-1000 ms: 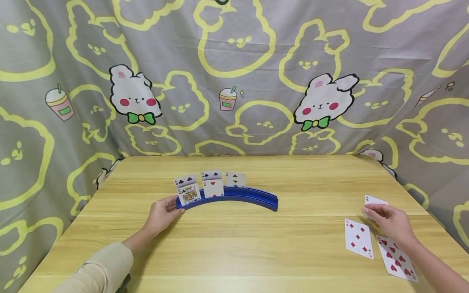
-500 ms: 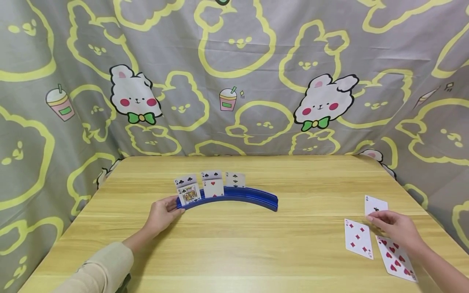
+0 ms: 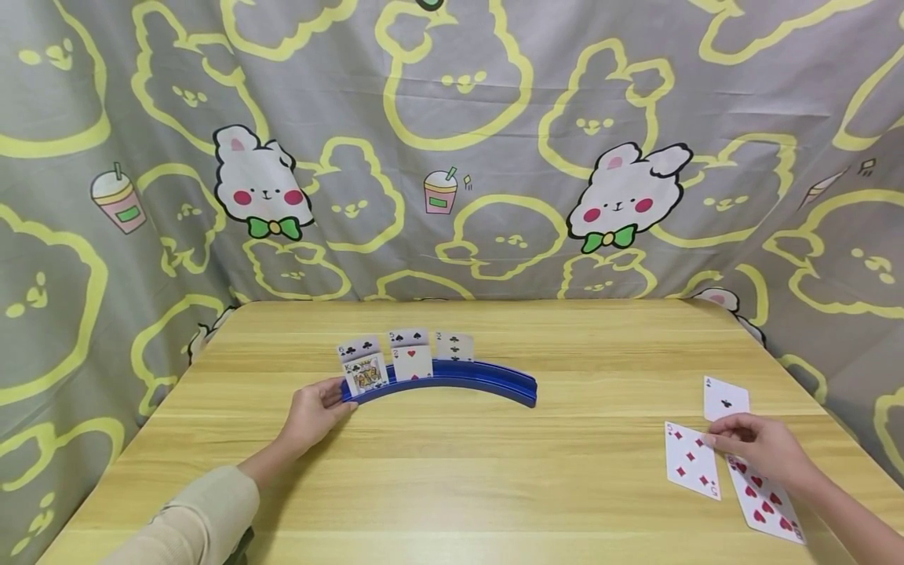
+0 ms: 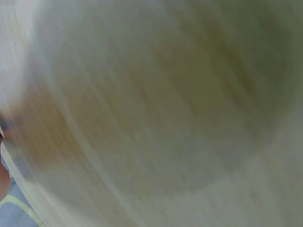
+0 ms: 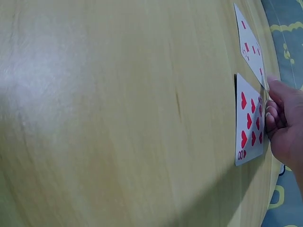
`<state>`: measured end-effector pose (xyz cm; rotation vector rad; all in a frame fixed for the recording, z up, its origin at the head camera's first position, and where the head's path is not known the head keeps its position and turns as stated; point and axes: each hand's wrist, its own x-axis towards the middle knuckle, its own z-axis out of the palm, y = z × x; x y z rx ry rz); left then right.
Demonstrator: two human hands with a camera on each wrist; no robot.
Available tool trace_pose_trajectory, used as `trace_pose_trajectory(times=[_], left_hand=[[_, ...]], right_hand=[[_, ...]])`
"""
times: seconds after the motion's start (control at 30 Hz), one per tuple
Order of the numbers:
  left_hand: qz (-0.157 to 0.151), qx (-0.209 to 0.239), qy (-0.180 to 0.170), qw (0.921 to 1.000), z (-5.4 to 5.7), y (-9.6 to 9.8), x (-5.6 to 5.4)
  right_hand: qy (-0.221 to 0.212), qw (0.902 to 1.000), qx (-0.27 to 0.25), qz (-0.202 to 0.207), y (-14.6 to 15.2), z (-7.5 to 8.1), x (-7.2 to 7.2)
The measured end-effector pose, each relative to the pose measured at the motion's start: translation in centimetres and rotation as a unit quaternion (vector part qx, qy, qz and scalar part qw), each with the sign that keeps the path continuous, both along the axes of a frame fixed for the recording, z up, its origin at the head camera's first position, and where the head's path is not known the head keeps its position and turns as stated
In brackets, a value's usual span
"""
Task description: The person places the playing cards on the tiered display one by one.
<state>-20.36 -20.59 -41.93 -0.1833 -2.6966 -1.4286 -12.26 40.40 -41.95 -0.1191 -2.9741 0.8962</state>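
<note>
In the head view my left hand (image 3: pixel 312 414) grips the left end of a curved blue card holder (image 3: pixel 480 375). Standing in it are a six of clubs (image 3: pixel 359 345), a king of clubs (image 3: pixel 366 374), a five of spades (image 3: pixel 408 338), a two of hearts (image 3: pixel 411 362) and a three of clubs (image 3: pixel 454 346). My right hand (image 3: pixel 763 447) is over at the right, thumb and fingertips at the right edge of a five of diamonds (image 3: pixel 690 461); I cannot tell whether they pinch it. Under this hand lies part of an eight of hearts (image 5: pixel 248 120).
An ace of clubs (image 3: pixel 726 396) lies face up beyond the right hand. The wooden table (image 3: pixel 452 486) ends at a grey patterned curtain (image 3: pixel 494 173). In the left wrist view mostly blurred tabletop (image 4: pixel 156 118) shows.
My right hand has moved from the ace of clubs toward me to the edge of the five of diamonds, uncovering the ace. The left hand and card holder have stayed put.
</note>
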Motion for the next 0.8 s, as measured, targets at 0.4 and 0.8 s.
trace_pose_trajectory(times=[0.4,0.8], left_hand=[[0.001,0.001,0.006,1.0,0.03,0.08,0.07],[-0.01,0.022,0.031,0.9992,-0.15,-0.04,0.12]], right_hand=[[0.013,0.9987,0.037,0.033,-0.5,0.06,-0.11],[-0.005,0.9975,0.059,0.04,-0.91,0.34,-0.52]])
